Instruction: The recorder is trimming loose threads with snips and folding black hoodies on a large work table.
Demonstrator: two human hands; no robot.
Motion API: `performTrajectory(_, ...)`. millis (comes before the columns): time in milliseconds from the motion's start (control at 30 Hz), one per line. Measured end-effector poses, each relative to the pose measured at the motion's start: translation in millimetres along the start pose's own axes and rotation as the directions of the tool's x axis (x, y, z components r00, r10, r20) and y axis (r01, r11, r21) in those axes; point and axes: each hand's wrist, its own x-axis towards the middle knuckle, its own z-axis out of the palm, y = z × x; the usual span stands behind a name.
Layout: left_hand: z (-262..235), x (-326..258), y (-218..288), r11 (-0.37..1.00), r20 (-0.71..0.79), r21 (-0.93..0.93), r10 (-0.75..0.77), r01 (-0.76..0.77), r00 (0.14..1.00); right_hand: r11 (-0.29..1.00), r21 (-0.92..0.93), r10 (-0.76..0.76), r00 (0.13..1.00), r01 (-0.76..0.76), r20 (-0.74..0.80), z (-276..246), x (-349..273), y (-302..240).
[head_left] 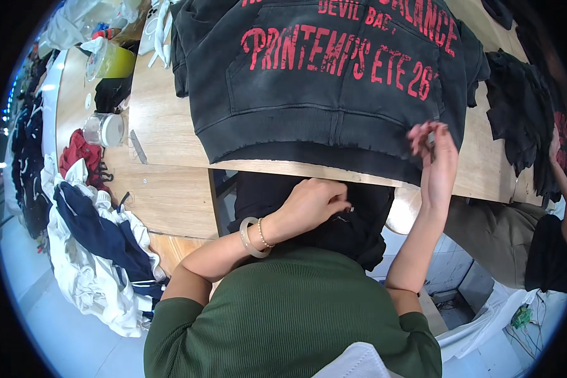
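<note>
A black sweatshirt (283, 94) with red lettering and a front pocket lies spread on the table, its ribbed hem towards me. My right hand (438, 157) is raised over the right end of the hem, fingers curled in and somewhat blurred; a small dark thing may be among them, too unclear to name. My left hand (315, 205), with bracelets at the wrist, is lower, just in front of the table edge. Its fingers are bent together above black cloth (365, 236) on my lap. Whatever they pinch, if anything, is too small to make out.
On the left of the wooden table (170, 201) stand a clear jar (111, 130) and a cup of yellow drink (114, 62). Red cloth (79, 154) and white and navy garments (94, 233) are heaped there. Black garments (516, 113) lie at right, beside another person (554, 246).
</note>
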Motion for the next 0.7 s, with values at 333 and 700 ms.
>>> performTrajectory(333,-66.2,78.0,-36.6,0.777,-0.435,0.629,0.387,-0.033,0.813,0.877,-0.277,-0.472,0.812,0.393,-0.342,-22.4,73.3,42.0)
performTrajectory(700,-64.5,73.1,-30.5,0.75,-0.397,0.66,0.295,0.047,0.869,0.846,-0.312,-0.522,0.793,0.433,-0.314,-42.9,63.3,65.3)
